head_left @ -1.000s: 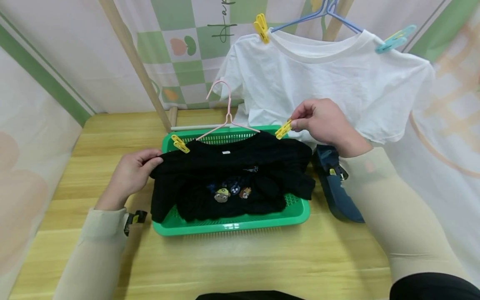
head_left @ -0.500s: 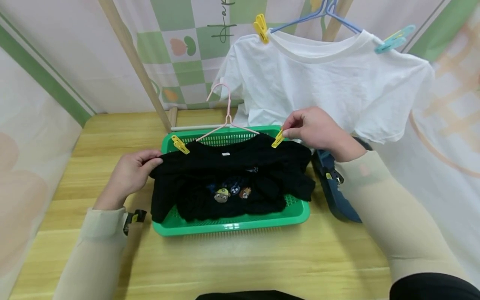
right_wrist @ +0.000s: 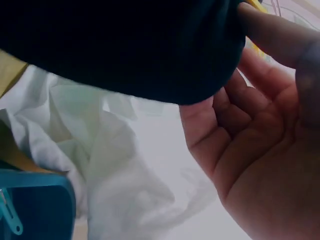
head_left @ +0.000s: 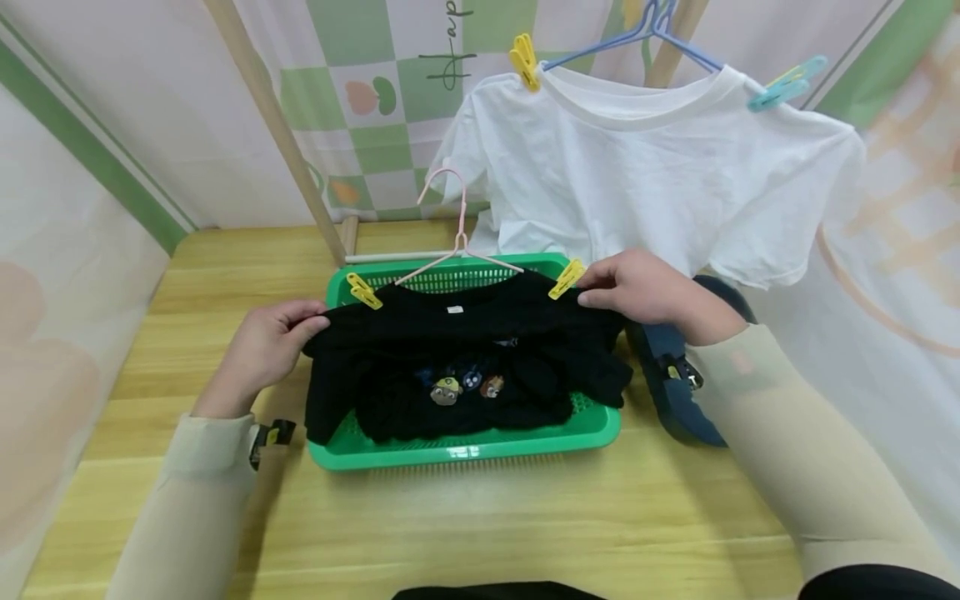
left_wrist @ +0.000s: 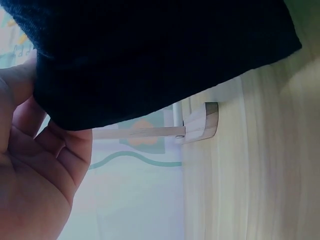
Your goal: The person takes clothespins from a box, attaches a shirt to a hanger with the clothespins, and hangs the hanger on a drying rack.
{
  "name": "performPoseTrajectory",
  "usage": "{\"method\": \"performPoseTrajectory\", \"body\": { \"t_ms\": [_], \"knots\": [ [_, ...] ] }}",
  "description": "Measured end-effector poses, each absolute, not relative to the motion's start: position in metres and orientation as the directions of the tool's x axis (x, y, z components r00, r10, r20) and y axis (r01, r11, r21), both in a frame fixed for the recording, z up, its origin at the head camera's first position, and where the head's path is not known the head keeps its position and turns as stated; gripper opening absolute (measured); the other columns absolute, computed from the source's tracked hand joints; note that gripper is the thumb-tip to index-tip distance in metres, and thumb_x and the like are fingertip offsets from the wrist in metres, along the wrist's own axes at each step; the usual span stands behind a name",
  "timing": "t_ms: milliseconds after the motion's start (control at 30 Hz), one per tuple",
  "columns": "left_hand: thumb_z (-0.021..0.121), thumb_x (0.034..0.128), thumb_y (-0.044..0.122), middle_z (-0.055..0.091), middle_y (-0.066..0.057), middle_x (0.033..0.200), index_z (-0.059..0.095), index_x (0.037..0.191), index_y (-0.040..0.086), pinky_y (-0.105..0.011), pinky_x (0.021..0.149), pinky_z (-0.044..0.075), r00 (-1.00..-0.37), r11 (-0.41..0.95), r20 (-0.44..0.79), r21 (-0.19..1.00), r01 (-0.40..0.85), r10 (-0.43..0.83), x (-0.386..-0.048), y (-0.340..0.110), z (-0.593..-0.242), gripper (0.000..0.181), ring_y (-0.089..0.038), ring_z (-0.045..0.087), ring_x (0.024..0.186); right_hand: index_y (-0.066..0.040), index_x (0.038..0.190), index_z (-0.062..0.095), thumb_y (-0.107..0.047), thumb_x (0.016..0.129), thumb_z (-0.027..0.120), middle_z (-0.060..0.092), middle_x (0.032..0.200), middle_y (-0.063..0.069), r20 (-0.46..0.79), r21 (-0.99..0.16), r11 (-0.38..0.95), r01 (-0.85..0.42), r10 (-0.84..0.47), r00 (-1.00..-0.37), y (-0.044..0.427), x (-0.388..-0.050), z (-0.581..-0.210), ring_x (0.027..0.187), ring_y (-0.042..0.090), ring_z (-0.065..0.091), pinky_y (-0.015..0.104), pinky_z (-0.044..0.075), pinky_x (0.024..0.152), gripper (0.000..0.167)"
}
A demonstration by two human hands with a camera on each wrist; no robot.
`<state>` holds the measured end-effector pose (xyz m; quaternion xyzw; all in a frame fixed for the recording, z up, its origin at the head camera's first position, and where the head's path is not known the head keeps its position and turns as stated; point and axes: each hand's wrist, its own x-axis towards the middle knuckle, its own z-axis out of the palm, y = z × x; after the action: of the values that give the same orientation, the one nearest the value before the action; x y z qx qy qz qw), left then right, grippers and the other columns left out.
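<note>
A black T-shirt (head_left: 465, 329) with small cartoon faces on its front lies on a pink hanger (head_left: 461, 240) over a green basket (head_left: 461, 455). One yellow clothespin (head_left: 364, 292) sits at its left shoulder, another yellow clothespin (head_left: 566, 280) at its right shoulder. My left hand (head_left: 262, 346) pinches the left sleeve edge; in the left wrist view the black cloth (left_wrist: 165, 60) covers the fingertips. My right hand (head_left: 648, 296) pinches the right shoulder cloth just beside the clothespin. In the right wrist view, thumb and fingers lie on either side of the fabric (right_wrist: 150, 55).
Behind, a white T-shirt (head_left: 652, 167) hangs on a blue hanger (head_left: 611, 39) with a yellow clip (head_left: 525, 62) and a turquoise clip (head_left: 787, 85). A dark blue bin (head_left: 663, 392) stands right of the basket, partly under my right forearm. A wooden rack post (head_left: 281, 133) rises behind.
My right hand brought the yellow clothespin down onto the shirt's right shoulder, let it go, and now grips the cloth to its right. The left hand keeps its hold.
</note>
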<state>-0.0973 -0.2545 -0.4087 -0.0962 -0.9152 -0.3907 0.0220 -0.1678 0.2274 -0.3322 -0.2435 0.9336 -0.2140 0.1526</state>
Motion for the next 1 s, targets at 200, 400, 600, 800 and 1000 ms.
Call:
{"method": "performPoseTrajectory", "body": {
  "t_ms": [200,400,600,800,1000],
  "knots": [
    [0.057,0.1033,0.032,0.07,-0.012,0.114,0.073,0.116,0.008,-0.054,0.089,0.049,-0.98,0.683,0.114,0.703,0.197,0.166,-0.097,-0.253,-0.408,0.032,-0.031,0.064,0.106,-0.014,0.082,0.06,-0.019,0.102,0.06,0.043,0.067,-0.005,-0.257,-0.457,0.764,-0.455,-0.604,-0.755,0.237,-0.164,-0.331,0.059,0.015,0.04,0.037,0.037,0.067,0.021],
    [0.058,0.1028,0.032,0.071,-0.01,0.113,0.074,0.114,0.009,-0.053,0.088,0.049,-0.979,0.696,0.105,0.69,0.199,0.175,-0.098,-0.253,-0.406,0.029,-0.03,0.064,0.104,-0.016,0.074,0.046,-0.018,0.103,0.058,0.036,0.06,-0.005,-0.34,-0.451,0.766,-0.458,-0.621,-0.706,0.246,-0.159,-0.326,0.051,0.013,0.042,0.034,0.039,0.063,0.032],
    [0.062,0.1016,0.024,0.071,-0.014,0.114,0.073,0.114,0.006,-0.053,0.085,0.05,-0.965,0.719,0.11,0.648,0.251,0.237,-0.098,-0.256,-0.395,0.025,-0.032,0.066,0.102,-0.019,0.081,0.05,-0.012,0.101,0.061,0.038,0.064,-0.008,-0.279,-0.41,0.72,-0.56,-0.683,-0.675,0.253,-0.151,-0.327,0.055,0.007,0.043,0.033,0.039,0.063,0.024],
    [0.063,0.1007,0.019,0.071,-0.014,0.11,0.073,0.112,0.005,-0.051,0.083,0.051,-0.942,0.738,0.123,0.593,0.321,0.312,-0.102,-0.256,-0.379,0.021,-0.031,0.067,0.1,-0.019,0.095,0.06,-0.005,0.098,0.063,0.044,0.068,-0.012,-0.194,-0.355,0.681,-0.64,-0.724,-0.662,0.261,-0.143,-0.317,0.056,0.004,0.042,0.032,0.04,0.062,0.015],
    [0.066,0.099,0.019,0.073,-0.013,0.104,0.075,0.11,0.005,-0.05,0.08,0.052,-0.934,0.728,0.215,0.584,0.358,0.287,-0.107,-0.253,-0.366,0.02,-0.03,0.068,0.094,-0.016,0.097,0.064,-0.005,0.095,0.068,0.05,0.068,-0.012,-0.003,-0.247,0.693,-0.677,-0.699,-0.715,0.266,-0.14,-0.31,0.056,0.005,0.044,0.034,0.042,0.059,0.012]
  ]
}}
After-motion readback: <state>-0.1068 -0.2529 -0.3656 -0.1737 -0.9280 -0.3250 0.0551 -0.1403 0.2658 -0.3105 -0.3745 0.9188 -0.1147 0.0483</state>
